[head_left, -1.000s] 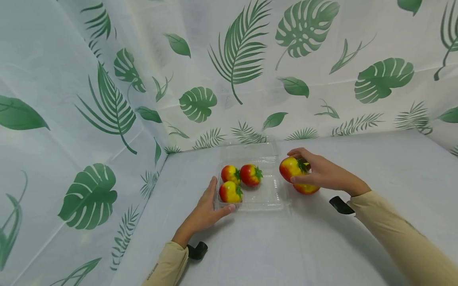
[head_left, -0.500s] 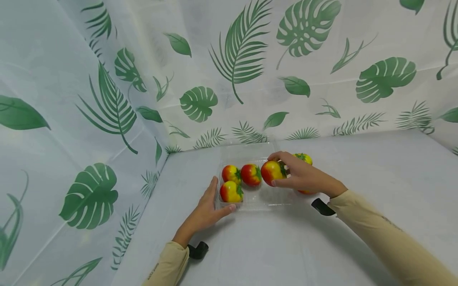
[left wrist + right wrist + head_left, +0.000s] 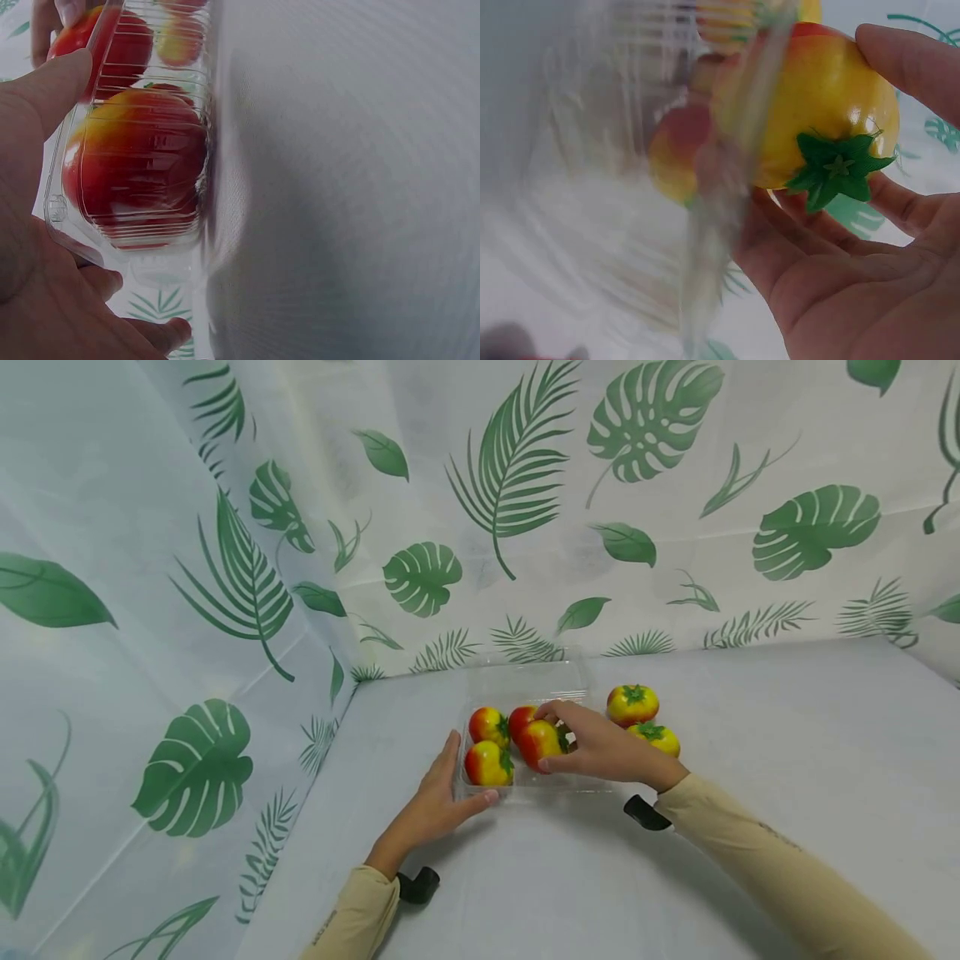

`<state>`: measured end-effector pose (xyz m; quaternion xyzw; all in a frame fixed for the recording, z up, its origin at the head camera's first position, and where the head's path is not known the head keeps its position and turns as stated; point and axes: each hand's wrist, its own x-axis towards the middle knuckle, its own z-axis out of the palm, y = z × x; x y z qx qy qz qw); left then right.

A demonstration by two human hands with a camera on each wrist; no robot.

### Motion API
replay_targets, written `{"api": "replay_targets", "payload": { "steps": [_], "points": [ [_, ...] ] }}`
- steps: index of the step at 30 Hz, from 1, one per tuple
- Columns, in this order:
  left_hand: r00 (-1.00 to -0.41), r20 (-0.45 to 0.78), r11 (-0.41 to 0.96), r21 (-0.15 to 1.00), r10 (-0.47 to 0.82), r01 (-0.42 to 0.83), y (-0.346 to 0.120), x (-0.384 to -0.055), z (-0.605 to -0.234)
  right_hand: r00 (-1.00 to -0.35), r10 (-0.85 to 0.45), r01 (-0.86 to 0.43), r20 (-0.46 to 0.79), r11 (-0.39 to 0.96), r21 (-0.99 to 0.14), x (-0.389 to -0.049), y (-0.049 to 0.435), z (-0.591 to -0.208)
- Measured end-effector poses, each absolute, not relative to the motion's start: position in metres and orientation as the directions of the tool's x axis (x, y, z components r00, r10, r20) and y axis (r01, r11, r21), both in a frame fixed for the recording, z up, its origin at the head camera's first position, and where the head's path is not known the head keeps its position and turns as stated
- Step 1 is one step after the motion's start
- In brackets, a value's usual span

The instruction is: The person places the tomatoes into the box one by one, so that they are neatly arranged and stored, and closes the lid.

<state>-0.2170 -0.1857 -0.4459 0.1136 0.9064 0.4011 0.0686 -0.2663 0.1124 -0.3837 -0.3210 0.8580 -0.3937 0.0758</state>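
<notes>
While in grip (image 3: 600, 747), fruit (image 3: 538, 743) farther left.

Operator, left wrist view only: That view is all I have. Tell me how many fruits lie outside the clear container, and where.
Observer: Two, by the head view: a farther fruit and a nearer fruit, both on the table to the right of the clear container.

Operator: Now describe the side of the held fruit that faces the right hand's wrist camera.

Observer: The right wrist view shows yellow skin there with a star-shaped green leaf cap, turned toward that camera.
</notes>
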Motion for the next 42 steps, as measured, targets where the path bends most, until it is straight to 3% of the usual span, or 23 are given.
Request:
{"api": "replay_targets", "payload": {
  "steps": [20, 42],
  "points": [
    [-0.961, -0.022, 0.647, 0.744, 0.277, 0.17, -0.185, -0.218, -0.447, -0.786, -0.612, -0.48, 0.09, 0.512, -0.712, -0.265, 0.099, -0.406],
    [-0.962, -0.019, 0.645, 0.746, 0.271, 0.167, -0.186, -0.216, -0.444, -0.789, -0.611, -0.479, 0.067, 0.542, -0.691, -0.267, 0.098, -0.406]
  ]
}}
